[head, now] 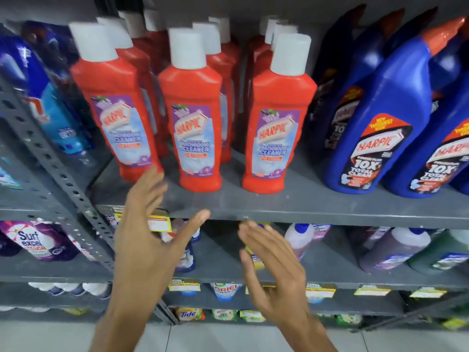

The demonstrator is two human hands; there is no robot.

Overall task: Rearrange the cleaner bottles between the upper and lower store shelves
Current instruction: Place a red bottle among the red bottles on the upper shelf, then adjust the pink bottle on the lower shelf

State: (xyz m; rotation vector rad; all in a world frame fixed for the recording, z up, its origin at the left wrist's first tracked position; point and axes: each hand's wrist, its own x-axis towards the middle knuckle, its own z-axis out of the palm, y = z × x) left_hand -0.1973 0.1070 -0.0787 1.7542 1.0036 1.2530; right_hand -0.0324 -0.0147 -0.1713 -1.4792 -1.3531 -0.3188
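We hold both hands empty in front of the upper shelf. The left hand is raised, its fingers spread and reaching just beside the base of the leftmost front red bottle; we cannot tell whether they touch it. The right hand hovers lower, before the lower shelf, fingers loosely spread, pinching nothing.

We judge the step in hand to be the approach to a bottle on the upper shelf. The next move calls for closing one hand around a bottle body and lifting it clear of its neighbours without tipping them.

Count, front row of the upper shelf: three red bathroom-cleaner bottles with white caps, each heading a file of further bottles whose number we cannot fix. To their right stand at least two blue bottles with red caps in front, more behind.
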